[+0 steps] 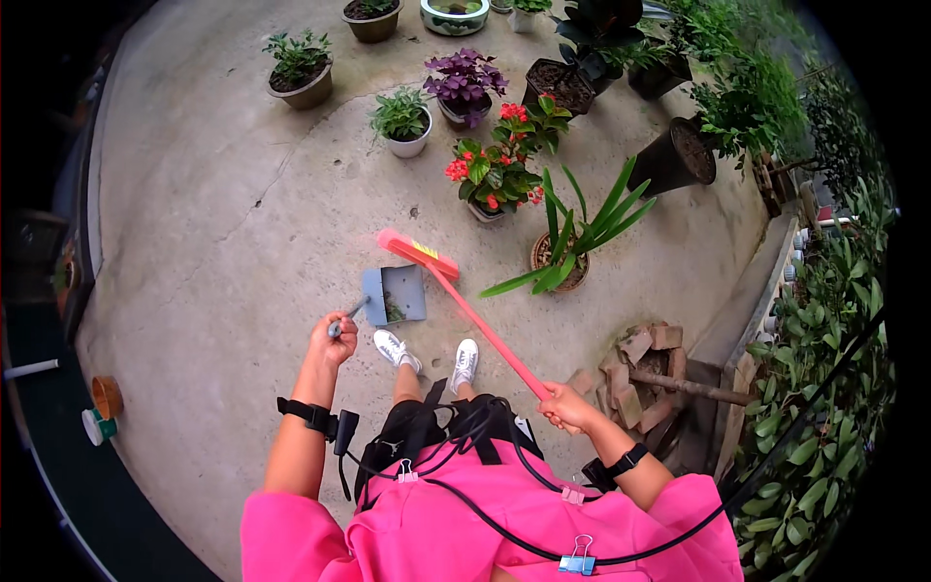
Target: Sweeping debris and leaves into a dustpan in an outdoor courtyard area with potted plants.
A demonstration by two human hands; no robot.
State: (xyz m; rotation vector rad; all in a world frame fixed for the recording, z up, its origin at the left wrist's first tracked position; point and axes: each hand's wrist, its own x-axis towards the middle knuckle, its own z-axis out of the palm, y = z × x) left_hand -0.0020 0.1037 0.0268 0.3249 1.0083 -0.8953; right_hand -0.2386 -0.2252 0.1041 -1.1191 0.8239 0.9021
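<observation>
My left hand (334, 336) is closed around the handle of a grey-blue dustpan (412, 281). The pan lies on the concrete just ahead of my white shoes, with some green and dark debris in it. My right hand (566, 407) grips the long pinkish-red handle of a broom (490, 337). The broom's red head (419, 254) rests beyond the dustpan's far edge, slanting down to the right. Whether the head touches the pan I cannot tell.
Beyond the broom stand a pot of red flowers (495, 179), a purple-leaved plant (465, 82), and a white pot (409, 144). A long-leaved plant (572, 242) is right of the broom. Stacked bricks (635, 378) and a pole (689, 388) lie near my right arm.
</observation>
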